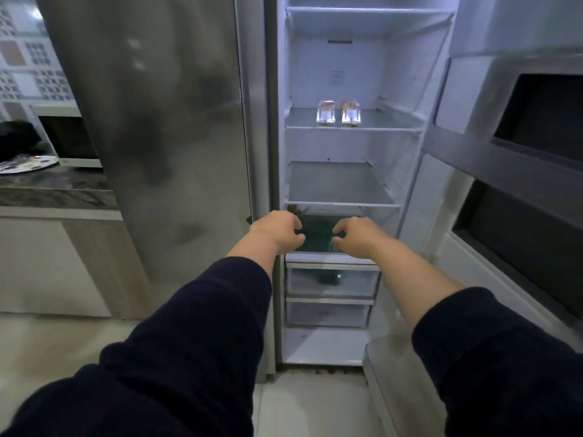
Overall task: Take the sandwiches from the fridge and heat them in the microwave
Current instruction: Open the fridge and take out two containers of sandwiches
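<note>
The fridge's right compartment stands open, its glass shelves (353, 129) lit white. Two sandwiches in clear plastic boxes sit side by side on the upper middle shelf, one on the left (326, 113) and one on the right (350, 113). My left hand (279, 230) and my right hand (355, 236) reach forward well below them, in front of a lower shelf. Both hands hold nothing, with fingers curled and apart. The microwave (67, 140) stands on the counter at the far left, partly hidden behind the closed fridge door.
The closed steel left door (164, 121) fills the middle left. The opened right door (520, 152) with dark bins stands at the right. Two clear drawers (331, 282) sit low in the fridge. A patterned plate (30, 164) lies on the dark marble counter (56, 190).
</note>
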A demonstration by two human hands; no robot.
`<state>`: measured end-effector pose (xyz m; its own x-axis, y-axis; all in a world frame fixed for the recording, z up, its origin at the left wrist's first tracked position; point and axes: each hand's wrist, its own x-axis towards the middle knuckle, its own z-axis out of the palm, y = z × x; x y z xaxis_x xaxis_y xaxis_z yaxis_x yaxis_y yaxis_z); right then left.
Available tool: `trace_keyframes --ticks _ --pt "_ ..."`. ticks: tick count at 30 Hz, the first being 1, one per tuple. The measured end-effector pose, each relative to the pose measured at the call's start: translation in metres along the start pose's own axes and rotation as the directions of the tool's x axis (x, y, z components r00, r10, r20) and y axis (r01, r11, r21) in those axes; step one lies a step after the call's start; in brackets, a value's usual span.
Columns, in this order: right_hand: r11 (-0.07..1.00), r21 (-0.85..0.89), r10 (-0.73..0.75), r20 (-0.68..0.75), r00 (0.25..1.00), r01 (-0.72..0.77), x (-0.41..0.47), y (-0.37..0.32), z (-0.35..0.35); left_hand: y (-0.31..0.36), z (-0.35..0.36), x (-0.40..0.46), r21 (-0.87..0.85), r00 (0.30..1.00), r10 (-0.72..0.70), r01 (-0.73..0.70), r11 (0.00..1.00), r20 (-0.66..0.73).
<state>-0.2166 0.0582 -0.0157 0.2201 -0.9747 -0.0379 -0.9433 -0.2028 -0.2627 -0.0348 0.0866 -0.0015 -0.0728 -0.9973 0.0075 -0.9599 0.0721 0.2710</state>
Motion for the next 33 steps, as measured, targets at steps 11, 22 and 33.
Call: trace_keyframes --ticks 11,22,33 --pt "0.997 -0.034 0.067 -0.084 0.994 -0.07 0.146 0.044 -0.046 0.008 -0.008 0.177 -0.068 0.998 0.058 -0.06 0.996 -0.031" --pt "0.996 0.087 0.061 -0.524 0.849 -0.018 0.301 0.06 -0.131 0.049 -0.069 0.348 -0.15 0.913 0.029 -0.098 0.984 -0.406" --pt "0.973 0.228 0.151 -0.529 0.835 -0.031 0.422 0.088 -0.168 0.055 -0.084 0.482 -0.226 0.868 -0.039 -0.085 0.97 -0.496"
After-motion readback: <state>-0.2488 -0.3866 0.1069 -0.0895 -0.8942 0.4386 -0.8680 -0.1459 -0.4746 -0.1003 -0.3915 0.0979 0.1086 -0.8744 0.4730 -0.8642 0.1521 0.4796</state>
